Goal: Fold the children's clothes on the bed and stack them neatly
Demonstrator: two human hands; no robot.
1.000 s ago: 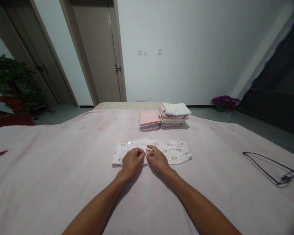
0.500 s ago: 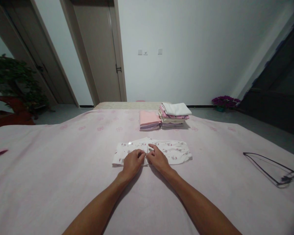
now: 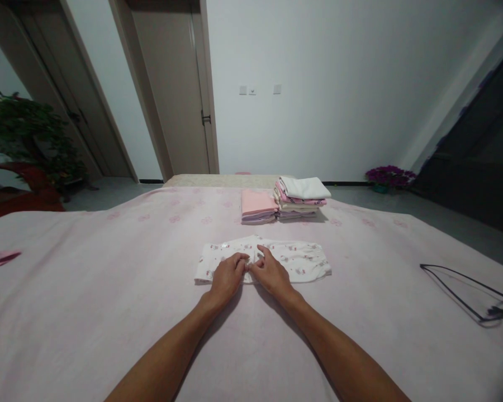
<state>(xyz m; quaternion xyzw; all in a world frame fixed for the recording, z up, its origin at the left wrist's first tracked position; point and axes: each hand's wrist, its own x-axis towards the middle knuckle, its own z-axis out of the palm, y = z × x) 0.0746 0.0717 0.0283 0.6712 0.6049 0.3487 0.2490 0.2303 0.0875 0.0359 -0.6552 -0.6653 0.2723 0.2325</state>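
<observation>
A white printed garment, folded into a long strip, lies across the middle of a pink bedsheet. My left hand and my right hand meet at its centre, fingers curled and pinching the cloth at the near edge. Their fingertips almost touch each other. The strip's left end and right end stick out flat on either side of my hands.
Two stacks of folded clothes sit further back on the bed. A black wire hanger lies at the right. A small pink item lies at the far left. Doors, a plant and purple flowers stand beyond.
Both hands stay pinched at the garment's centre with only small finger movements. The view has shifted slightly.
</observation>
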